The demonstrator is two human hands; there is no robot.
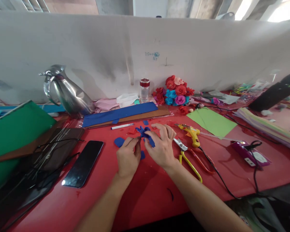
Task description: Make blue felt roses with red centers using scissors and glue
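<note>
Over the middle of the red table, a small blue paper flower is held between both hands. My left hand pinches it from below, thumb and fingertips together; the stem end is hidden in the grip. My right hand has its thumb and fingers closed on the petals from the right side. Several cut blue petal pieces lie on the table around the hands, one a rounded petal just left of my left fingers. Yellow-and-red-handled scissors rest beside my right hand.
A yellow glue gun with a black cord lies right of the hands, near a green sheet. Left are a phone and a pen. Behind stand a steel jug, a glass jar and a flower bouquet.
</note>
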